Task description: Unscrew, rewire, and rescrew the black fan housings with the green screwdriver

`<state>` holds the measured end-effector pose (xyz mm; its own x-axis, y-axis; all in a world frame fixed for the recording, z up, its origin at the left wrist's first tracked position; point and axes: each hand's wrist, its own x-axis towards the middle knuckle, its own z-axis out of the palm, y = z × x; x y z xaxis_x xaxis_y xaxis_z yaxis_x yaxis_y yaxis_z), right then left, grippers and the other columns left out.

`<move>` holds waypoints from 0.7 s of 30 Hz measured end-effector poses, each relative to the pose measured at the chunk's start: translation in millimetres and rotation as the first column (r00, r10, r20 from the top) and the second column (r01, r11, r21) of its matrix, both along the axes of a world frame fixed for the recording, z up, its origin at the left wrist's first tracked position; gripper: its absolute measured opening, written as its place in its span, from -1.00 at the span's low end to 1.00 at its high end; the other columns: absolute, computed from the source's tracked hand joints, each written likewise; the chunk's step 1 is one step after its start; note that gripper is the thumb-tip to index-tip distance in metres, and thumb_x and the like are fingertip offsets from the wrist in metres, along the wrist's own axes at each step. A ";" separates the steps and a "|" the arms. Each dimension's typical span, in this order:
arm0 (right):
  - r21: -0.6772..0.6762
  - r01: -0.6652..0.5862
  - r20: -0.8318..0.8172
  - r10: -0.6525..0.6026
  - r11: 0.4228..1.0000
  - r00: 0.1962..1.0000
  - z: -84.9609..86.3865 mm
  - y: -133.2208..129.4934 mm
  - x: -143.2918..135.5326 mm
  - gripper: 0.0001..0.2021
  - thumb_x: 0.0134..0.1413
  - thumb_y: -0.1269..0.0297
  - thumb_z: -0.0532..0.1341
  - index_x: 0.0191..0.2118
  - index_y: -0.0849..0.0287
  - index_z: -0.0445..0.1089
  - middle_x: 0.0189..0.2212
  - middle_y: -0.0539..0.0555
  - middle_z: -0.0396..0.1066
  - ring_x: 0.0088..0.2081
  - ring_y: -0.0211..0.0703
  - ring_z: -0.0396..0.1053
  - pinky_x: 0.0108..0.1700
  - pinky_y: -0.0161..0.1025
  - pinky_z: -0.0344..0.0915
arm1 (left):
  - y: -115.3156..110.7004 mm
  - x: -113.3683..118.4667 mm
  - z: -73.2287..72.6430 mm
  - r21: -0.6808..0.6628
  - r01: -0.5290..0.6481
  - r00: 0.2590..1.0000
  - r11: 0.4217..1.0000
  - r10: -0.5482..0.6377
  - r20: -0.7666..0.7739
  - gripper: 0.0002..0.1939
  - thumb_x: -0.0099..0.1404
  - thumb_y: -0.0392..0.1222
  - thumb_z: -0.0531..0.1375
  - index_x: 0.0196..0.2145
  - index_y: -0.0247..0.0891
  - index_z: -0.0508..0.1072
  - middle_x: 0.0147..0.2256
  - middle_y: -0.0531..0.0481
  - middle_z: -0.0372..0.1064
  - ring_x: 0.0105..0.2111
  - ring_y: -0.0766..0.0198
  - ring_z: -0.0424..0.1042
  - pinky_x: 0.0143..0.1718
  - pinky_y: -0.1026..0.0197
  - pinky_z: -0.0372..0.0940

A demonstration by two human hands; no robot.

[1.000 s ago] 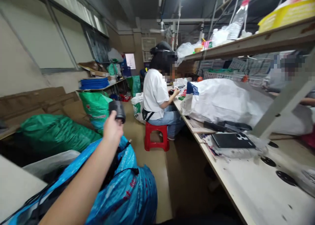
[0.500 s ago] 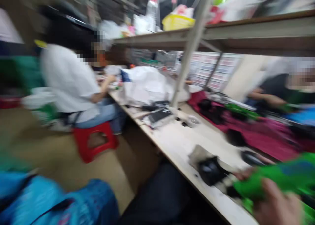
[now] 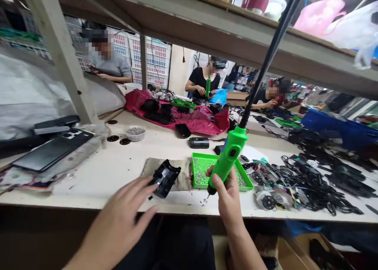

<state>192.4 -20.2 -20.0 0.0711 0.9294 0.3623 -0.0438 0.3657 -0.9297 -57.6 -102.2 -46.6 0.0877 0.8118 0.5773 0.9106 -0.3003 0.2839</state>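
My right hand [image 3: 228, 191] is closed around a green electric screwdriver [image 3: 228, 154], its bit pointing down over a few loose screws [image 3: 203, 201] near the table edge. A black cable runs up from its top. My left hand [image 3: 126, 207] has its fingers stretched out, the fingertips at the edge of a black plastic shell [image 3: 166, 177]; whether they touch it I cannot tell. The shell lies hollow side up on a greyish cloth pad [image 3: 185, 168]. Behind the screwdriver a green tray [image 3: 203, 156] holds many small screws.
A tub of small metal parts [image 3: 135, 133] and a phone [image 3: 53, 148] lie to the left. Tangled black cables and motors [image 3: 298, 175] cover the right side. Pink sheeting [image 3: 177, 118] is at the back, below an overhead shelf [image 3: 189, 34]. Several people [image 3: 203, 79] sit opposite.
My view has swung right, from the bench's left end and a seated co-worker to the work area ahead. The screwdriver stays in my right hand; my left hand now shows by the shell.
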 end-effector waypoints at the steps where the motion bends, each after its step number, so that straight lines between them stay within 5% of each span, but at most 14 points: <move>1: -0.004 0.011 -0.001 -0.011 1.000 1.000 -0.1 1.9 1.2 -0.68 0.10 0.07 0.27 -0.09 0.09 0.29 -0.26 0.05 0.47 -0.24 -0.14 0.43 -0.20 -0.19 0.34 | 14.9 15.2 -4.9 0.008 0.050 0.997 0.999 -0.050 -0.058 -0.57 0.30 0.08 0.14 0.04 -0.14 0.46 0.06 -0.09 0.44 0.08 -0.02 0.38 0.07 -0.10 0.31; 5: -0.020 0.032 -0.022 -0.033 0.999 0.999 -3.7 9.9 0.5 -0.65 0.09 0.09 0.28 -0.05 0.09 0.27 -0.20 0.08 0.50 -0.16 -0.09 0.45 -0.12 -0.16 0.34 | 61.3 53.1 -27.9 -0.101 0.055 0.996 0.993 -0.062 -0.069 -0.56 0.31 -0.11 0.11 0.10 -0.29 0.42 0.01 -0.22 0.47 -0.01 -0.08 0.44 -0.01 -0.15 0.36; 9: -0.041 0.019 -0.009 -0.020 0.999 1.000 -7.3 21.8 -7.0 -0.65 0.12 0.14 0.27 -0.01 0.05 0.24 -0.21 0.04 0.48 -0.19 -0.16 0.42 -0.17 -0.22 0.33 | 78.0 39.5 -31.6 -0.323 0.050 0.928 0.945 0.075 0.365 -0.51 0.28 -0.16 0.05 0.15 -0.20 0.39 0.01 -0.16 0.47 -0.01 -0.04 0.44 0.02 -0.13 0.33; 10: -0.041 0.012 0.004 -0.012 0.999 1.000 -7.2 25.4 -9.9 -0.67 0.13 0.14 0.26 -0.02 0.05 0.25 -0.22 0.03 0.47 -0.22 -0.18 0.40 -0.19 -0.23 0.33 | 79.0 32.6 -27.4 -0.375 0.060 0.835 0.925 0.160 0.527 -0.51 0.24 -0.11 0.10 0.12 -0.20 0.42 0.03 -0.15 0.46 0.04 -0.04 0.42 0.08 -0.11 0.28; 12: -0.035 -0.010 0.031 0.011 0.999 0.999 -6.6 32.7 -16.9 -0.73 0.15 0.14 0.25 -0.07 0.05 0.28 -0.24 0.02 0.44 -0.27 -0.20 0.37 -0.24 -0.26 0.31 | 78.9 20.3 -15.8 -0.483 0.092 0.525 0.871 0.369 0.767 -0.48 0.12 -0.02 0.22 0.04 -0.22 0.48 0.04 -0.14 0.47 0.09 -0.03 0.38 0.14 -0.05 0.22; 14: -0.032 -0.044 0.040 0.045 0.999 0.998 -6.9 39.2 -24.6 -0.76 0.16 0.14 0.24 -0.09 0.07 0.30 -0.26 0.02 0.43 -0.28 -0.20 0.35 -0.25 -0.26 0.31 | 76.8 11.7 -5.4 -0.553 0.147 0.215 0.820 0.519 0.827 -0.42 0.01 -0.02 0.30 0.00 -0.26 0.49 0.02 -0.14 0.48 0.09 -0.04 0.38 0.12 0.00 0.24; 16: -0.060 -0.092 0.032 0.094 0.994 0.995 -9.9 44.1 -31.8 -0.75 0.17 0.13 0.23 -0.08 0.07 0.30 -0.26 0.03 0.42 -0.27 -0.18 0.36 -0.22 -0.22 0.31 | 73.3 5.9 -0.5 -0.573 0.185 0.050 0.798 0.575 0.817 -0.40 -0.02 -0.06 0.32 0.02 -0.25 0.46 0.02 -0.12 0.48 0.07 -0.04 0.40 0.03 0.04 0.33; 18: -0.113 -0.118 0.023 0.121 0.987 0.992 -15.4 47.2 -37.3 -0.69 0.15 0.10 0.25 -0.04 0.07 0.28 -0.26 0.05 0.42 -0.25 -0.14 0.37 -0.18 -0.17 0.32 | 69.1 0.5 -0.7 -0.561 0.188 0.030 0.806 0.567 0.823 -0.46 0.05 -0.09 0.26 0.03 -0.22 0.46 -0.01 -0.10 0.50 0.04 -0.04 0.44 -0.10 0.06 0.41; 19: -0.139 -0.117 0.021 0.121 0.983 0.992 -18.5 48.0 -39.2 -0.66 0.13 0.09 0.26 -0.02 0.08 0.28 -0.24 0.06 0.41 -0.24 -0.12 0.37 -0.16 -0.15 0.32 | 67.1 -2.4 -1.9 -0.540 0.157 0.082 0.827 0.534 0.842 -0.50 0.11 -0.10 0.21 0.03 -0.19 0.46 -0.02 -0.09 0.51 0.02 -0.02 0.45 -0.14 0.06 0.43; 21: -0.168 -0.094 0.026 0.100 0.981 0.995 -23.5 48.6 -41.3 -0.61 0.09 0.07 0.29 -0.01 0.08 0.28 -0.22 0.08 0.41 -0.19 -0.07 0.37 -0.12 -0.11 0.32 | 64.5 -8.3 -4.4 -0.431 0.032 0.374 0.902 0.389 0.842 -0.54 0.20 -0.10 0.16 0.07 -0.12 0.44 0.00 -0.06 0.50 0.02 0.01 0.46 -0.12 0.04 0.44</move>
